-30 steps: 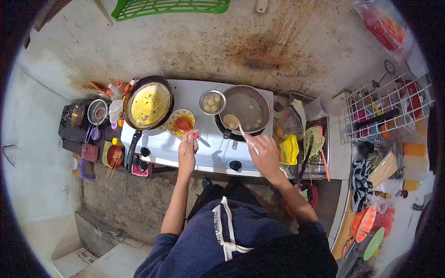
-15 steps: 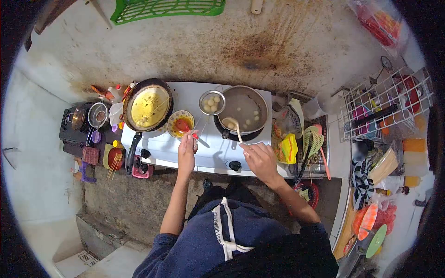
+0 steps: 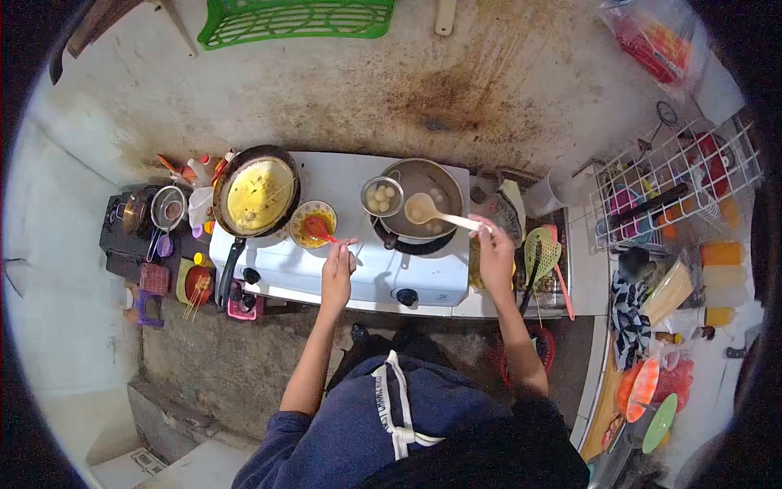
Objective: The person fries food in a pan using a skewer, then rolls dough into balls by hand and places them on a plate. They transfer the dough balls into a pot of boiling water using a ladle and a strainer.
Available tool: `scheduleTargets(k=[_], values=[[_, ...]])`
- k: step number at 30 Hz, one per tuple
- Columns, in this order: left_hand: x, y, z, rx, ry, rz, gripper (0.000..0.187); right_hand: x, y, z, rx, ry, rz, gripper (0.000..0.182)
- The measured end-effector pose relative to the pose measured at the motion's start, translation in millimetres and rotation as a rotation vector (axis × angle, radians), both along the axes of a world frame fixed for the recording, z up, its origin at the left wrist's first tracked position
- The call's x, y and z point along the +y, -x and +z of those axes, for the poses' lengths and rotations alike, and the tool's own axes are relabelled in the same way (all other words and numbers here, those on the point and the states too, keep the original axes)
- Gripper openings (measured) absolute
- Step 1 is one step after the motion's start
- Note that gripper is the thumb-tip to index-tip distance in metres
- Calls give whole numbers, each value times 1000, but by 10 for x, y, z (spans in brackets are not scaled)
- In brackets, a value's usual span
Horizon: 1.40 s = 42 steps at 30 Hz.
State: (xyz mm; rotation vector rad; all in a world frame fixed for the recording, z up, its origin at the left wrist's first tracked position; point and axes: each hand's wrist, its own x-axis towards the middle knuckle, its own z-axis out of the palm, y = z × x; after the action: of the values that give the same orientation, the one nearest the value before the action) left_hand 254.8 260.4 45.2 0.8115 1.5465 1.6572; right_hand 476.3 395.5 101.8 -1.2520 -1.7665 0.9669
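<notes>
Through my remote view, the 2 hands work over the white enamel stove (image 3: 358, 270). The right hand (image 3: 495, 257) has its grip closed in a pinch on the handle end of the cream-coloured ladle (image 3: 421, 209), whose bowl hangs over the dark-rimmed metal pot (image 3: 457, 181). The left hand (image 3: 336, 273) has its fingers drawn together, seemingly on the thin handle of the round metal strainer (image 3: 382, 196); I can't make out the contact clearly. I judge the ladle light and stiff, best taken far back where I have it, though liquid could make its bowl end heavy. The strainer sits at the pot's left edge with a cluster of smooth, pale balls (image 3: 380, 198) — probably soft, slippery and ready to roll if tilted. More lie in the pot's cloudy liquid. Left of it, a patterned bowl (image 3: 332, 213) holds orange-yellow liquid and a red spoon (image 3: 316, 227); the black frying pan (image 3: 296, 200) holds a flat yellow layer.
</notes>
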Motion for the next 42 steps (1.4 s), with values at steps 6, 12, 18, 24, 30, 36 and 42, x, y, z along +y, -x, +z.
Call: scheduleTargets(k=[6, 12, 18, 24, 30, 36, 42], values=[[0, -82, -39, 27, 18, -23, 36, -93, 74, 493, 20, -95, -4, 21], [32, -132, 52, 33, 40, -35, 36, -197, 189, 448, -271, -598, 242, 25], [42, -47, 69, -10, 14, -8, 35, 100, 147, 311, -319, -709, 149, 23], [-34, 26, 159, -44, -1, 29, 35, 504, 129, -157, -576, -774, 220, 20], [-95, 67, 159, -36, -9, 40, 34, 556, 298, -283, -784, -799, 330, 20], [-141, 79, 174, -113, -41, 47, 33, 559, 337, -426, -766, -727, 290, 19], [-133, 101, 143, -102, -53, 48, 34, 574, 338, -445, -604, -536, 214, 18]])
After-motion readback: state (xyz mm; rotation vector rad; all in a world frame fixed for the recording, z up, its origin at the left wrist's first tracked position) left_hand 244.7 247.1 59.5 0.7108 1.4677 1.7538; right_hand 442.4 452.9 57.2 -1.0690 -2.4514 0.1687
